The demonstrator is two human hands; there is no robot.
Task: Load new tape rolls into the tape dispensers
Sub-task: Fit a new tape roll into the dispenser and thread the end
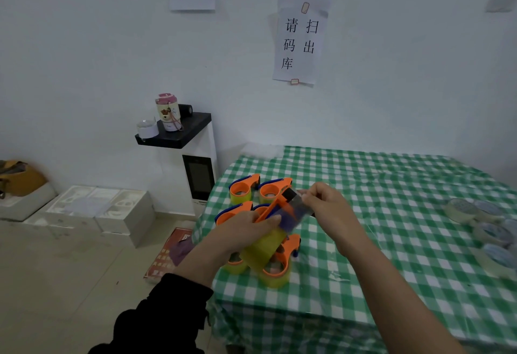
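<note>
Tape dispenser (270,211), orange with a yellow roll (261,253) in it, is held in the air over the near left part of the worktop (391,241), above a group of other loaded dispensers (243,190). The left hand (246,227) grips its body, with the fingers curled over the top. Its long axis goes from the roll, low and near the person, up and to the right toward the dark cutter end (289,194). Just at that end is the right hand (321,205), which pinches a clear tape strip (298,209). So the strip lies between the two hands, and the right hand is nearer to the cutter. I judge the next move is to pull the strip along this axis; a sideways pull could lay it crooked. Spare rolls (461,211) lie well apart, at the right edge.
</note>
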